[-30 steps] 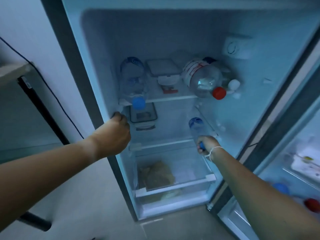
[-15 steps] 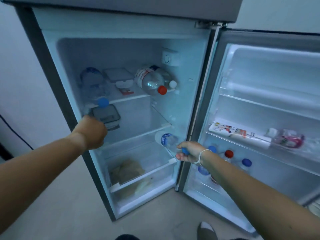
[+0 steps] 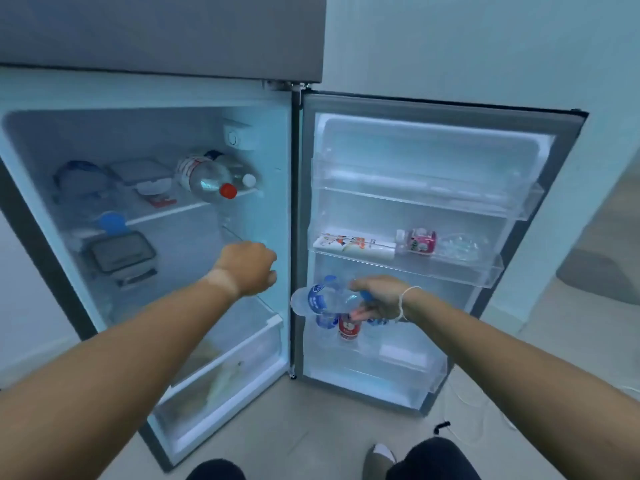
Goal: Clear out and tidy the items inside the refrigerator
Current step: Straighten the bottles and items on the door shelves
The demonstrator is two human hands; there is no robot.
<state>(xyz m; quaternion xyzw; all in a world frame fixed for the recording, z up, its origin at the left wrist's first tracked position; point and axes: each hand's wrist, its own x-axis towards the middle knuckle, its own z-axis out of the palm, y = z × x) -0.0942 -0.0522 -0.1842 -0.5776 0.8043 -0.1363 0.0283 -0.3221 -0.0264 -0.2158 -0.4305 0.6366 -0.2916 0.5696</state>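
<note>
We are now gripping the small water bottle (image 3: 320, 299) by its cap in our right hand (image 3: 379, 296), out of the refrigerator (image 3: 273, 140) and over the lower door rack (image 3: 398, 368), while our left hand (image 3: 247, 268) is curling closed, empty.

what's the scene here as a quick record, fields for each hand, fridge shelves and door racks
left hand: left hand closed in a fist, reaching into the fridge, holding nothing visible
right hand: right hand gripping a small water bottle by its blue cap end, in front of the lower door rack
top shelf: large bottle with red cap lying on its side; flat container
middle shelf: lidded container
middle door rack: carton, pink can
crisper drawer: crisper drawer holds something, unclear
</note>
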